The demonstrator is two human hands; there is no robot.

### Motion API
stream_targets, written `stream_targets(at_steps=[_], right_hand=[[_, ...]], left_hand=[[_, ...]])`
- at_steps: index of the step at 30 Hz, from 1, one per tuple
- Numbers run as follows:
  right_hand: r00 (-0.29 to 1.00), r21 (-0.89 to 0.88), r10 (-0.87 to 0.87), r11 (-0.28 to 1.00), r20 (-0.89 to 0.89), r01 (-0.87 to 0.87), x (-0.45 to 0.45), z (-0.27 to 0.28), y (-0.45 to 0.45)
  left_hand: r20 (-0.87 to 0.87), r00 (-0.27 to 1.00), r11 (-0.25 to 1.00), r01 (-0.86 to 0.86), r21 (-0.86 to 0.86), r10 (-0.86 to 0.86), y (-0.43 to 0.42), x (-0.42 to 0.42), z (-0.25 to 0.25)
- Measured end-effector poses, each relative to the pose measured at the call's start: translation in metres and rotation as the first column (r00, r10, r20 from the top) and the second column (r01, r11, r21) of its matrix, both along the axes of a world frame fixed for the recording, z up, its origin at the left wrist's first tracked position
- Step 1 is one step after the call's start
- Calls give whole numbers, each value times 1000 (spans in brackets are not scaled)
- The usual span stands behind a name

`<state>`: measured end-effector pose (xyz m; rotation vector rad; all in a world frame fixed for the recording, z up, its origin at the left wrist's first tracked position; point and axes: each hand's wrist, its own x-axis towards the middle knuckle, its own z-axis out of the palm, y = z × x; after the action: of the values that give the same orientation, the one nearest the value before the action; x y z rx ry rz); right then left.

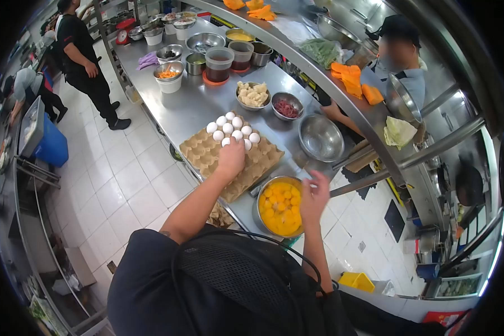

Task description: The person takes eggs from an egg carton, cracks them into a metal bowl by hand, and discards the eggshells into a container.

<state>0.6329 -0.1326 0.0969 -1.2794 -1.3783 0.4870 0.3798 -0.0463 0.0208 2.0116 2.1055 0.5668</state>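
Note:
My left hand (pixel 231 159) reaches over a cardboard egg tray (pixel 196 151), its fingers closed on a white egg near the front of a cluster of white eggs (pixel 237 122). Part of that egg is hidden by the fingers. The front and side cups of the tray hold no eggs. At the table's edge, a metal bowl (pixel 256 215) holds many yellow yolks (pixel 280 204). My right hand (pixel 316 196) is raised just beside the bowl's right rim, fingers apart and slightly blurred, with nothing seen in it.
Beyond the tray stand bowls of cauliflower (pixel 252 94) and red meat (pixel 287 106), with an empty metal bowl (pixel 321 138) to their right. Containers of dark liquid (pixel 219 63) are farther back. A curved metal rail (pixel 375 129) crosses the right; people stand left and across the counter.

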Motion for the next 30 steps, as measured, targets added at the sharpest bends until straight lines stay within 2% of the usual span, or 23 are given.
stream_targets(at_steps=[2,3,5,6,7,8,9,10,11,12,13,14,16,18,20,24,26,27,29,30], right_hand=[[977,-151,198,971,75,-185,-29,8,18],[975,-147,207,970,79,-194,-42,9,27],[929,-199,319,939,187,-282,-69,6,49],[915,-265,342,922,216,-283,-81,5,59],[908,-256,360,918,217,-303,-92,3,70],[846,-253,375,921,379,-295,-102,-4,81],[760,-247,377,926,529,-287,-111,-14,93],[697,-275,408,913,590,-302,-117,-29,107],[691,-268,417,909,590,-320,-129,-32,114],[629,-334,400,915,666,-228,-141,-34,119],[558,-385,387,914,734,-126,-151,-37,123],[504,-434,415,897,757,-85,-159,-37,126],[468,-475,445,878,763,-61,-168,-40,133],[436,-514,471,858,767,-22,-175,-46,140],[445,-394,361,919,819,-20,-176,-57,143],[453,-395,362,918,815,-23,-180,-62,144],[542,-344,300,939,785,-23,-177,-58,143],[545,-338,289,941,787,-11,-171,-58,143],[809,-338,244,939,535,-60,-155,-61,141],[811,-334,231,941,537,-48,-150,-45,132]], left_hand=[[63,998,1000,-22,-19,23,-4,-3,10],[67,997,999,-32,-15,33,-5,-7,5],[281,959,987,-67,149,22,-5,-17,-13],[306,952,974,-87,208,20,-3,-25,-20],[304,952,970,-107,217,37,1,-35,-26],[639,767,990,-122,64,53,4,-46,-29],[877,469,994,-74,-77,103,3,-58,-15],[968,37,967,49,-251,250,-4,-72,-2],[969,36,969,30,-245,244,-7,-87,-7],[932,-308,981,99,-169,192,-14,-101,-15],[777,-614,988,141,-69,142,-20,-112,-24],[779,-613,990,128,-66,131,-29,-119,-24],[653,-743,983,38,-178,147,-49,-129,-19],[674,-727,987,33,-154,129,-59,-137,-23],[685,-720,993,62,-100,114,-61,-142,-25],[747,-648,988,134,-83,151,-49,-135,-13],[794,-586,982,177,-67,160,-42,-127,-1],[795,-585,980,189,-60,162,-38,-123,0],[803,-570,964,267,-20,174,-31,-114,0],[804,-568,960,279,-15,178,-29,-109,-2]])
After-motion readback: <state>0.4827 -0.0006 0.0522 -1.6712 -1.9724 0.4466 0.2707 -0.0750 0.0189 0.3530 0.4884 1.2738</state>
